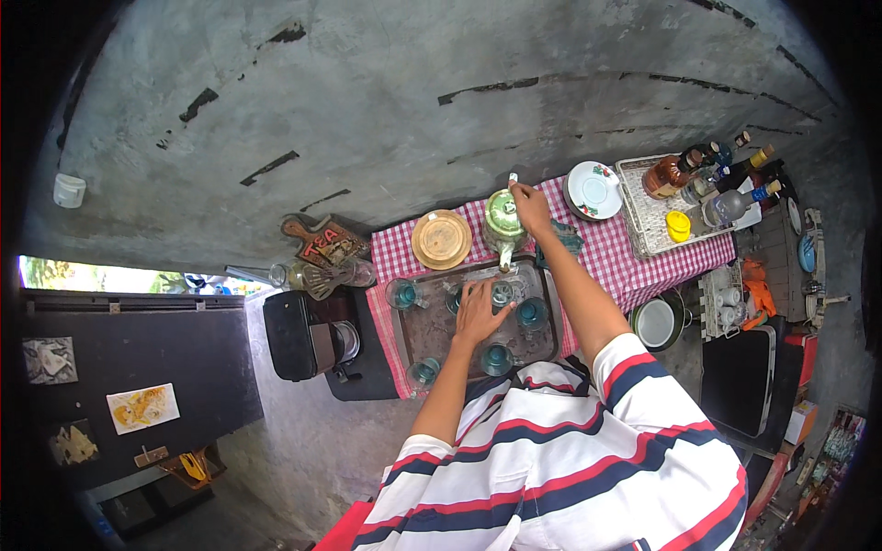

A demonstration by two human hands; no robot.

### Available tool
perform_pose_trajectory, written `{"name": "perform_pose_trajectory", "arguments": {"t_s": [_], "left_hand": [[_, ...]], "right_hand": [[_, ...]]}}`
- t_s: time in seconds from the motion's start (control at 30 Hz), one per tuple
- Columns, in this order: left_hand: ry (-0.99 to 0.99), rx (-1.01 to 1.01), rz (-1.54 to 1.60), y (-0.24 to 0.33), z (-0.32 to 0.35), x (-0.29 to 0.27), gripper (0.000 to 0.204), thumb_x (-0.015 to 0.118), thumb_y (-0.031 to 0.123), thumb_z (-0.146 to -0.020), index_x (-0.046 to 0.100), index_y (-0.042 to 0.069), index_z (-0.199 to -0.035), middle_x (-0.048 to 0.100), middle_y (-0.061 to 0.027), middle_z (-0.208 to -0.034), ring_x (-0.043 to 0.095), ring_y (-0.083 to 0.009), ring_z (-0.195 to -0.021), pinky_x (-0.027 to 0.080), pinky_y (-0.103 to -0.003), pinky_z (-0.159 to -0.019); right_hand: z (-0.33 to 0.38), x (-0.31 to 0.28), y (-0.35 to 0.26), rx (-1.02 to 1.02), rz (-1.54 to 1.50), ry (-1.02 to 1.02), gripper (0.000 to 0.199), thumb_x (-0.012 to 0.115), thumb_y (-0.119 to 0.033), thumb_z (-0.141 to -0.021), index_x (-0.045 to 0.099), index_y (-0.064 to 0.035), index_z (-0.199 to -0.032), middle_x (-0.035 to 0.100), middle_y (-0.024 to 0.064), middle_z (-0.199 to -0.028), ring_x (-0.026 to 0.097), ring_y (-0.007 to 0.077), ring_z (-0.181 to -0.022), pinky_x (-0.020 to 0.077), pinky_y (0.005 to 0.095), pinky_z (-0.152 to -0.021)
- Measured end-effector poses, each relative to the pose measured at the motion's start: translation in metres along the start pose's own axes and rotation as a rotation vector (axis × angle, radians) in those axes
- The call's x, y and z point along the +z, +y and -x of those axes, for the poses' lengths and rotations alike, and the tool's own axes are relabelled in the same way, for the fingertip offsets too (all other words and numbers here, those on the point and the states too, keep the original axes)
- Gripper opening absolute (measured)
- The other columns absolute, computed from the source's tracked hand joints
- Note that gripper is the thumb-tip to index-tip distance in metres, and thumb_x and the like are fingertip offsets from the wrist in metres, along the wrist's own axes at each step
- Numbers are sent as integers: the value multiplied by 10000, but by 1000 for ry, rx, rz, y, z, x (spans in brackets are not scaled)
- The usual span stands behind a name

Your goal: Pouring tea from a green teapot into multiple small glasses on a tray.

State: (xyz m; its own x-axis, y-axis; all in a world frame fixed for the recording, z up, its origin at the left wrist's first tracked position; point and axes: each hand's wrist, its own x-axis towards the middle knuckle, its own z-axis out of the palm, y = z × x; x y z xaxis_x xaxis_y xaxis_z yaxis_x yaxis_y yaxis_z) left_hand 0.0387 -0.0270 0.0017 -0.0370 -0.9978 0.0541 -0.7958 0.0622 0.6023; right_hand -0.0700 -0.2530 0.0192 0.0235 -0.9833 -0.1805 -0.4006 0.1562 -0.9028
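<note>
My right hand (531, 209) is closed around the handle of a green teapot (503, 219). The spout points toward me, above a clear glass cup (503, 293) on a brown tray (432, 342). Over the tray's middle, my left hand (480, 315) has its fingers apart, beside that cup and partly covering a blue-tinted glass cup (454, 300). Whether its fingertips touch either one is hard to tell. Other glass cups stand around the tray: one at the far left (401, 294), one at the near left (424, 372), one at the near right (497, 359) and another at the right (531, 313).
A checkered cloth (602, 262) covers the table against the wall. Beyond the tray are a round wooden board (441, 240) and stacked plates (593, 191). Bottles (666, 174) stand on a clear tray (657, 241) at right. A black coffee machine (299, 337) is at left.
</note>
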Motion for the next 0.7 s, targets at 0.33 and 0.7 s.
{"name": "perform_pose_trajectory", "arguments": {"t_s": [0.33,0.7], "left_hand": [[-64,-38,14,10,-4,-6,646,642,466,-870,495,-33,-1253,614,-230,-1202,563,-331,-1173,244,-477,-1112],[146,-21,-11,19,24,-11,664,657,451,-875,474,-40,-1284,567,-227,-1295,490,-331,-1296,101,-492,-1216]], "right_hand": [[54,-34,15,-174,-140,235,400,543,-306,-976,644,31,-1164,676,221,-1126,642,332,-1087,471,395,-940],[149,-77,45,-170,-219,193,244,558,-180,-972,649,-2,-1113,691,164,-1066,647,282,-1038,469,386,-914]]}}
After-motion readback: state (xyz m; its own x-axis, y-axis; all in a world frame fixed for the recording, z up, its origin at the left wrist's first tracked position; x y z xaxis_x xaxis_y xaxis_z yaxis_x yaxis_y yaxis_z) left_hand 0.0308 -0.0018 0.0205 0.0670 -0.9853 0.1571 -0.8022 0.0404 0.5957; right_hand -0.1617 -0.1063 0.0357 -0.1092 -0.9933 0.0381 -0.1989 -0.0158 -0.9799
